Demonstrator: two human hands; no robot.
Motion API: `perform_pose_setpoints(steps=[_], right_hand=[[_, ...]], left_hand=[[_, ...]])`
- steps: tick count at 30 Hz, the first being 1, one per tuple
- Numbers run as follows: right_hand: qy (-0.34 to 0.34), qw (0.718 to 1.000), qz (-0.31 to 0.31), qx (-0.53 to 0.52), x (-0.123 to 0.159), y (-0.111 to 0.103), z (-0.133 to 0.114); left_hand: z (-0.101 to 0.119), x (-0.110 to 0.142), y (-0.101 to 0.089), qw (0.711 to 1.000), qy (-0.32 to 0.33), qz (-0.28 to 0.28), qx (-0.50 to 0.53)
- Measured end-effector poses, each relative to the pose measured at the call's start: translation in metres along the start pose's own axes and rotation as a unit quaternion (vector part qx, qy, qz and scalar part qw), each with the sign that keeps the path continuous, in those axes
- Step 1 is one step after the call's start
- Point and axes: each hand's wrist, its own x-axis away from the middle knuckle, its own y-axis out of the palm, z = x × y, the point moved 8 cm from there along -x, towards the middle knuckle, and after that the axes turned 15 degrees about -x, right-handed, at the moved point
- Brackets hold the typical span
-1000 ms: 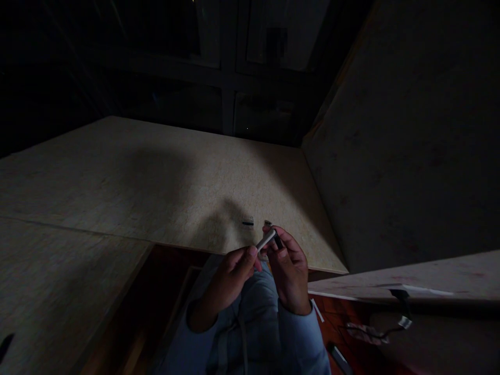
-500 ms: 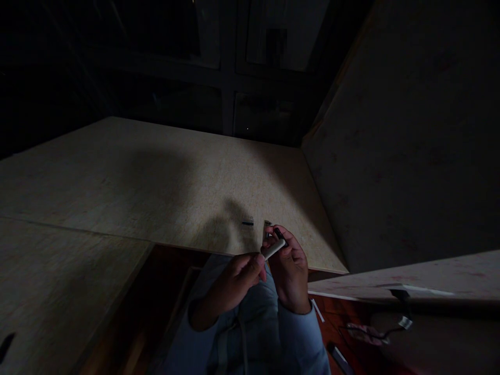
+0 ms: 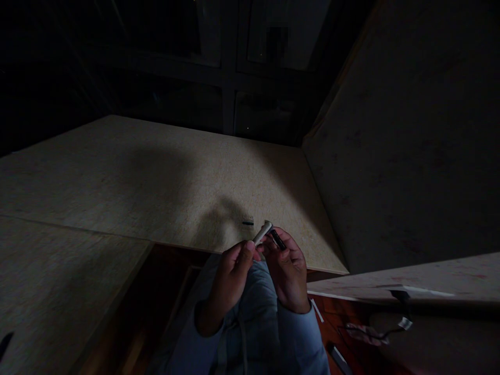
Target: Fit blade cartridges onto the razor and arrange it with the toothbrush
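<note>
In the head view, my left hand (image 3: 233, 273) pinches a slim, pale stick (image 3: 262, 232) between thumb and fingers. The stick points up and to the right, and its far end looks wider. My right hand (image 3: 289, 268) grips a short black bar (image 3: 278, 240), thumb below and fingers behind it. The wide end of the stick lies close to the bar's upper end; whether they touch I cannot tell. Just beyond both hands, a small clear piece with a dark strip (image 3: 248, 221) rests on the pale tabletop (image 3: 219, 166).
A patterned panel (image 3: 406, 156) rises along the right side. Dark window frames (image 3: 228, 73) stand behind the tabletop. Down on the reddish floor at the right are a cable (image 3: 392, 332), a thin white strip (image 3: 317, 310) and a dark oblong object (image 3: 339, 359). The room is dim.
The pale stick has moved up and left, from across the black bar to beside its upper end. My left hand has turned more upright; my right hand has barely moved.
</note>
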Motion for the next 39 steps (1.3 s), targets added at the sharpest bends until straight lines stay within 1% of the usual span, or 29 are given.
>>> perform_pose_setpoints(steps=[3, 5, 8, 11, 14, 18, 21, 23, 26, 29, 33, 36, 39], right_hand=[[-0.008, 1.0, -0.001, 0.0, -0.001, -0.001, -0.003], [-0.007, 1.0, 0.004, 0.006, -0.002, -0.003, -0.003], [-0.011, 0.999, 0.014, 0.039, -0.002, -0.005, -0.005], [-0.021, 0.993, 0.011, 0.116, -0.001, -0.001, -0.01], [-0.039, 0.976, -0.006, 0.215, 0.002, 0.005, -0.017], [-0.086, 0.939, -0.037, 0.331, 0.005, 0.013, -0.026], [-0.11, 0.914, -0.057, 0.386, 0.006, 0.018, -0.029], [-0.111, 0.908, -0.064, 0.399, 0.006, 0.02, -0.029], [-0.108, 0.908, -0.068, 0.399, 0.006, 0.022, -0.028], [-0.104, 0.91, -0.069, 0.396, 0.006, 0.022, -0.028], [-0.087, 0.926, -0.071, 0.361, 0.008, 0.021, -0.027], [-0.072, 0.937, -0.057, 0.337, 0.01, 0.015, -0.026], [-0.058, 0.942, -0.032, 0.328, 0.011, 0.008, -0.025]], left_hand=[[0.01, 0.004, -0.008, 1.0, -0.005, 0.021, 0.018], [0.019, 0.006, -0.011, 0.999, 0.005, 0.021, 0.028], [0.027, 0.008, -0.01, 0.999, 0.007, -0.006, 0.032], [0.025, 0.008, -0.006, 0.998, -0.014, -0.031, 0.049], [0.02, 0.007, -0.004, 0.996, -0.026, -0.04, 0.078], [0.012, 0.005, -0.002, 0.992, -0.055, -0.045, 0.109], [0.008, 0.003, 0.0, 0.989, -0.07, -0.059, 0.113], [0.006, 0.001, -0.001, 0.989, -0.08, -0.056, 0.111], [0.005, 0.001, -0.002, 0.989, -0.085, -0.042, 0.115], [0.005, 0.001, -0.002, 0.988, -0.085, -0.041, 0.118], [0.002, 0.002, -0.003, 0.986, -0.098, -0.039, 0.128], [0.003, 0.001, -0.003, 0.985, -0.09, -0.044, 0.139], [0.003, 0.0, -0.003, 0.986, -0.079, -0.042, 0.143]])
